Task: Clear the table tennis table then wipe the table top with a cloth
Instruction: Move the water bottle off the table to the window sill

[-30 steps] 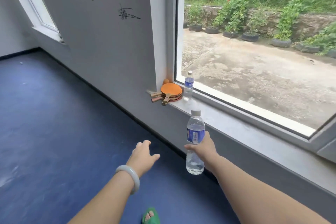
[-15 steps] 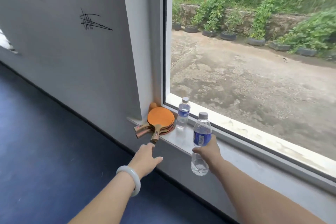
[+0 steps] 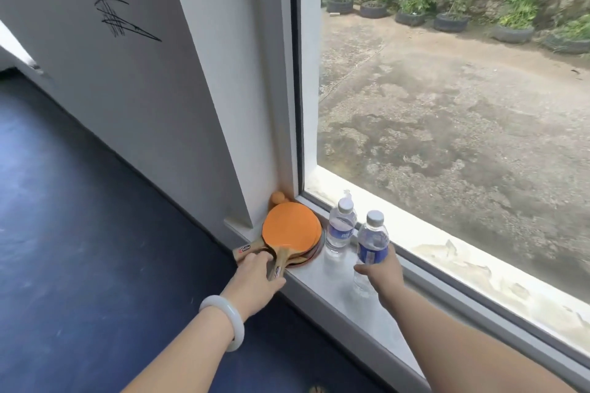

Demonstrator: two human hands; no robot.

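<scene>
Possibly the bottle (image 3: pixel 372 241) gripped by the right hand (image 3: pixel 383 274) topples if set too near the sill's (image 3: pixel 322 271) front edge; left hand (image 3: pixel 255 281) touches paddles (image 3: pixel 292 230), grip unclear.

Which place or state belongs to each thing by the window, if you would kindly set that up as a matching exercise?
Things:
1. nearer bottle
2. farther bottle
3. orange ball
4. white bracelet

Places or states:
A. in the corner of the sill, behind the paddles
B. worn just behind the left hand
C. gripped by the right hand
D. standing free beside the paddles

Pairs: 1-C, 2-D, 3-A, 4-B
</scene>
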